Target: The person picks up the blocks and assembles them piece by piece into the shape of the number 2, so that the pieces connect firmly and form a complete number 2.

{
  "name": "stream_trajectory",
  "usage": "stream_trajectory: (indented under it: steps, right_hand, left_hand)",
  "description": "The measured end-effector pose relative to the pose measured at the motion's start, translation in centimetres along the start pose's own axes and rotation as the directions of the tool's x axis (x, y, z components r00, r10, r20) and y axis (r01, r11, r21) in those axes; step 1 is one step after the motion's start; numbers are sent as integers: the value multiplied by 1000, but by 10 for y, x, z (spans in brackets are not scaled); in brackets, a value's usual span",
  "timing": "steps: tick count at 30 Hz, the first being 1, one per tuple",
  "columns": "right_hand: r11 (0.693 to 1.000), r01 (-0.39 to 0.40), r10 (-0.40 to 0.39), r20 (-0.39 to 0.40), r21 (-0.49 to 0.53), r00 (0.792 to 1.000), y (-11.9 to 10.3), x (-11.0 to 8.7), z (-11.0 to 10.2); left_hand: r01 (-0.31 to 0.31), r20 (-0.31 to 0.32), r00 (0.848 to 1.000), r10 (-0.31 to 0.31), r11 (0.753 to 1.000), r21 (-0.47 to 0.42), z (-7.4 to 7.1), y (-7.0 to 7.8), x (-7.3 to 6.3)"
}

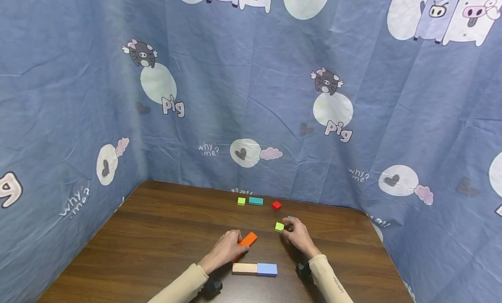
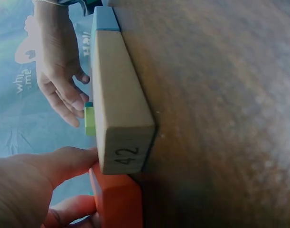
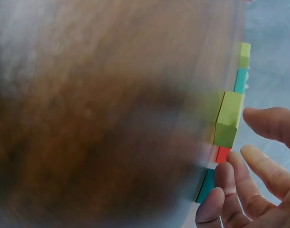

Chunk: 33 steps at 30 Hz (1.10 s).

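My left hand grips a long orange block with thumb on one side and fingers on the other. In the left wrist view, this orange block lies by the numbered end of a plain wooden block. A blue block sits end to end with the wooden one. My right hand is beside a lime green cube, thumb and fingers spread apart. The right wrist view has a gap between thumb and index finger near that lime cube. A teal block is partly hidden behind the right hand.
Toward the back of the brown wooden table are another lime cube, a teal block and a red cube. A blue curtain with pig drawings hangs behind and along both sides.
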State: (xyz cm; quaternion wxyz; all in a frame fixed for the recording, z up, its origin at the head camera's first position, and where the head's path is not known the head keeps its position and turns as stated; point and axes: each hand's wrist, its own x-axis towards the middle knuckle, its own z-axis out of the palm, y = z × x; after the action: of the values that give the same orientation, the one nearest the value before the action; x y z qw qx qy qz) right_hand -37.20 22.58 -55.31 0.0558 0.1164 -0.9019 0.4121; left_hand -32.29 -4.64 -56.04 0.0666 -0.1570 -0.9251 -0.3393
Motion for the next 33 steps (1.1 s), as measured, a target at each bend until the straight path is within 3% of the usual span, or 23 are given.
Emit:
stream_trajectory:
  steps: [7, 23, 33]
  right_hand:
    - [1000, 9, -10, -6, -25, 1000, 1, 2, 2]
    - [997, 9, -10, -12, -75, 1000, 2, 8, 3]
    - [999, -12, 12, 0, -42, 1000, 2, 7, 4]
  left_hand:
    - [-31, -10, 999, 31, 999, -17, 0, 1, -1]
    - [-15, -1, 1000, 15, 1000, -21, 0, 2, 2]
    - [-9, 8, 1000, 10, 1000, -21, 0, 2, 1]
